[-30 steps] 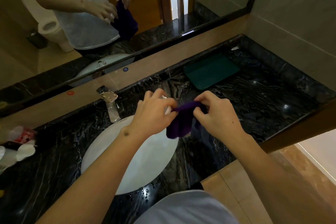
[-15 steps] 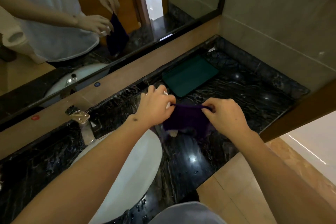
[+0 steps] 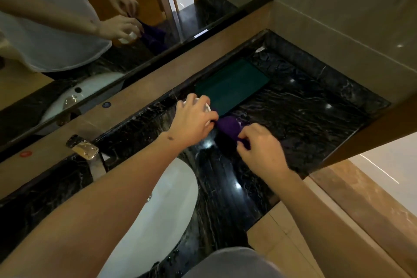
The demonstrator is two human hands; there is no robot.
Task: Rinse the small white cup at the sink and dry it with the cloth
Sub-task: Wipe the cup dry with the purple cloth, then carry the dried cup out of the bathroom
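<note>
Looking down from the head camera, the left hand (image 3: 191, 123) wraps its fingers round the small white cup (image 3: 206, 107), of which only slivers of rim show between the fingers, just above the counter (image 3: 304, 115). At its 4 o'clock the right hand (image 3: 261, 149) pinches the purple cloth (image 3: 228, 127), bunched between the two hands and touching the cup's side. A dark green tray (image 3: 234, 86) lies flat on the black marbled counter at 1 o'clock from the cup, just beside it. The white sink (image 3: 167, 205) sits at 7 o'clock, mostly under the left forearm, with the chrome tap (image 3: 82, 148) at 9 o'clock from the hands. The mirror (image 3: 112, 29) along the back wall reflects both hands, the cup and the cloth.
</note>
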